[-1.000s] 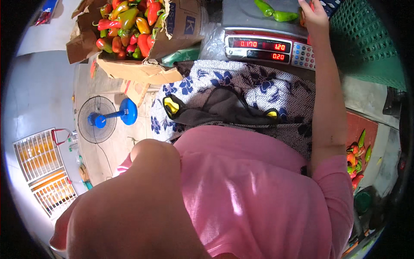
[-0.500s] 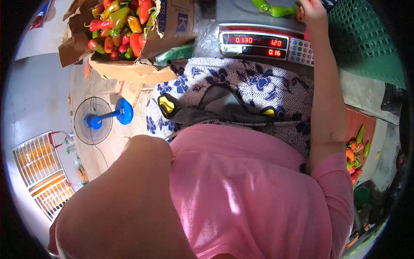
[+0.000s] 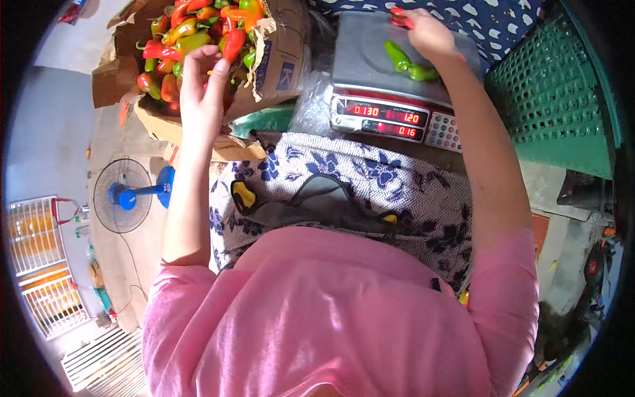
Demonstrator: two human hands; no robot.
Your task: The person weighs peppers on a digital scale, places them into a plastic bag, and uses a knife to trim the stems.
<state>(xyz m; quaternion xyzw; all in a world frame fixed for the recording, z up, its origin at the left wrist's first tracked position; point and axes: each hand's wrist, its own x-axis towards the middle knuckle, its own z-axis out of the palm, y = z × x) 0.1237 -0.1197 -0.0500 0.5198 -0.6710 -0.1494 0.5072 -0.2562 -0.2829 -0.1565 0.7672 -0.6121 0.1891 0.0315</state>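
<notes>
Head camera: pinching what looks like a small red pepper in the right hand, fingers pressed together over the far part of the scale. Reaching with the left hand into the mouth of the carton, thumb and forefinger curled close beside a larger red pepper; cannot tell whether pinching or only touching. Resting on the pan, nearer the body than the right hand: a pair of green peppers.

Could drop the small red pepper past the pan's far edge by loosening the pinch out there. Could nudge the green peppers across smooth metal with a low wrist, or skew the lit display by leaning on the pan. Could start a spill over the torn flap by tugging one pepper from the piled heap.

Compared with half a second ago: now showing the left hand at the carton, formerly out of sight. Now holding the right hand beyond the green peppers rather than to their right. Reading the same figures on the display, though lower than a second ago.
</notes>
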